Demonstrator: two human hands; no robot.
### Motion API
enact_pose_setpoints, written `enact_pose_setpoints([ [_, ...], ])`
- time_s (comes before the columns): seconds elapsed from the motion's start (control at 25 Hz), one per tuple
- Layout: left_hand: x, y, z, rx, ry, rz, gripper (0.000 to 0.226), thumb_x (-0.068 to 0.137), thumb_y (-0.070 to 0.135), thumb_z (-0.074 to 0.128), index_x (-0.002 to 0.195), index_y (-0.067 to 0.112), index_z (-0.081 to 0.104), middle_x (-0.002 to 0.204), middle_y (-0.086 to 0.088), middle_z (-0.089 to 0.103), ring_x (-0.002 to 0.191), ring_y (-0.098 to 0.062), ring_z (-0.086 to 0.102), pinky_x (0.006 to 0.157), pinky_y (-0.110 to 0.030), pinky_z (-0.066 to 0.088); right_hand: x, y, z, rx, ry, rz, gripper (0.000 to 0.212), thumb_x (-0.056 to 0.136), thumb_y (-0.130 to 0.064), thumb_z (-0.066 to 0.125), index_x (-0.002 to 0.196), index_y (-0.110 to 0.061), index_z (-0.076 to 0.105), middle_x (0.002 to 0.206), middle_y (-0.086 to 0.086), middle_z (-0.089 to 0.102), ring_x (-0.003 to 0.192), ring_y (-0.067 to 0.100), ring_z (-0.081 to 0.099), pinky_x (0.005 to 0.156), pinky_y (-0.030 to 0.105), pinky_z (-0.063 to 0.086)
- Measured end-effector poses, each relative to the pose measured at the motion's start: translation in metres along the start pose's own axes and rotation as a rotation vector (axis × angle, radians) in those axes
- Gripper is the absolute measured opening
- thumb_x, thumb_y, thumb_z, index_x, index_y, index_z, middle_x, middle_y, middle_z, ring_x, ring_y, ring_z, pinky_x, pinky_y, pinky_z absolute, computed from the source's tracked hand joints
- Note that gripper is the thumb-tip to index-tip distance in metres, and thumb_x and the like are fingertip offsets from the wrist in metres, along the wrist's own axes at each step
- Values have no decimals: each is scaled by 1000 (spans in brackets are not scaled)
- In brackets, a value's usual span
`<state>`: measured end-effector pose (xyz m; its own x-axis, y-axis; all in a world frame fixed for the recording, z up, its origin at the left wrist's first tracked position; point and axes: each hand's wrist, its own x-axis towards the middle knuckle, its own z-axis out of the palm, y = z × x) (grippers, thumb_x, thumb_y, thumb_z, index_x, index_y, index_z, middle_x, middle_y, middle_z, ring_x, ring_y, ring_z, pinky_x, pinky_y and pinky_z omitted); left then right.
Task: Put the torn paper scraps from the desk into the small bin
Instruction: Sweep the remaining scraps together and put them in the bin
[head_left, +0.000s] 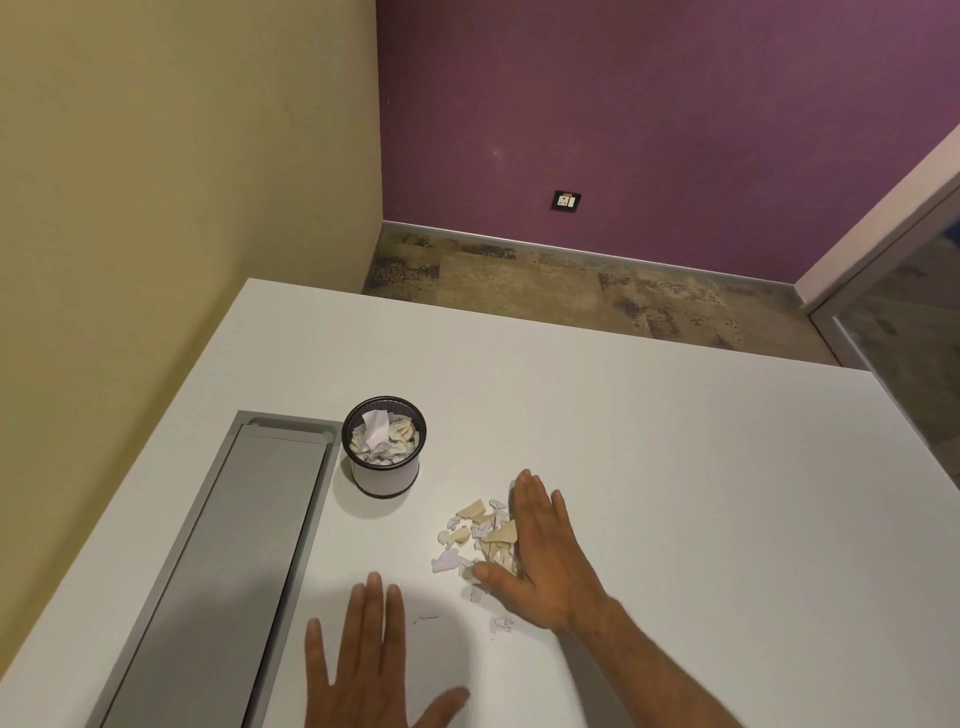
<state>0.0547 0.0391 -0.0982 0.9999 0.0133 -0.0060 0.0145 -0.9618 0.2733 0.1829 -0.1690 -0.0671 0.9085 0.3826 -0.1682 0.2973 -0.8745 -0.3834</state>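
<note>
A small round bin (385, 475) with a black mesh rim stands on the white desk (675, 467), filled with white and beige paper scraps. A loose pile of torn scraps (480, 530) lies to its right and nearer me. My right hand (545, 561) rests flat on edge against the right side of that pile, fingers straight and together, thumb touching the lower scraps. Two stray scraps (501, 623) lie below the thumb. My left hand (369, 660) lies flat on the desk, fingers spread, holding nothing, to the lower left of the pile.
A long grey cable-tray lid (234, 561) is sunk into the desk left of the bin. The desk's left edge meets a yellow wall; its far edge drops to a patterned floor (571, 286) before a purple wall. A glass door frame (883, 291) stands at right.
</note>
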Motion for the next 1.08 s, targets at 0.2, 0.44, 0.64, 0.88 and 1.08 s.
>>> enact_pose_setpoints([
  [0.2, 2, 20, 7, 5, -53, -19, 119, 61, 97, 34, 140, 9, 46, 156, -11, 33, 150, -21, 9, 109, -70, 21, -1, -15, 8, -106, -75, -122, 111, 78, -86, 28, 152, -12, -8, 163, 4, -10, 148, 16, -18, 121, 46, -6],
  [0.44, 33, 26, 0, -6, -29, 16, 117, 64, 95, 36, 142, 9, 45, 155, -15, 36, 145, -36, 26, 116, -66, 13, -13, -24, 3, 17, -64, -126, 103, 80, -81, 33, 152, -22, -11, 162, -6, -15, 147, 9, -19, 122, 43, -4],
  [0.64, 54, 19, -17, -118, -2, 66, 107, 60, 81, 56, 146, 21, 36, 146, -4, 46, 128, -27, 46, 102, -47, 41, -29, -6, -25, 186, 92, 51, 99, 66, -68, 67, 148, -35, 22, 155, -19, 18, 142, 4, 21, 112, 26, 31],
  [0.88, 70, 38, -39, -204, -9, 117, 67, 53, 49, 69, 114, 22, 64, 104, -1, 59, 80, -23, 53, 56, -33, 54, -21, -17, -29, 4, -200, 33, 91, 56, -53, 80, 134, -39, 36, 126, -6, 39, 110, 18, 46, 83, 33, 52],
  [1.08, 61, 38, -32, -271, -33, 162, 24, 80, 31, 69, 99, 15, 71, 106, -1, 60, 88, -22, 58, 68, -25, 50, -23, -26, -20, 95, -115, 89, 37, 76, -37, 72, 112, -29, 63, 106, -4, 54, 91, 18, 55, 78, 29, 48],
])
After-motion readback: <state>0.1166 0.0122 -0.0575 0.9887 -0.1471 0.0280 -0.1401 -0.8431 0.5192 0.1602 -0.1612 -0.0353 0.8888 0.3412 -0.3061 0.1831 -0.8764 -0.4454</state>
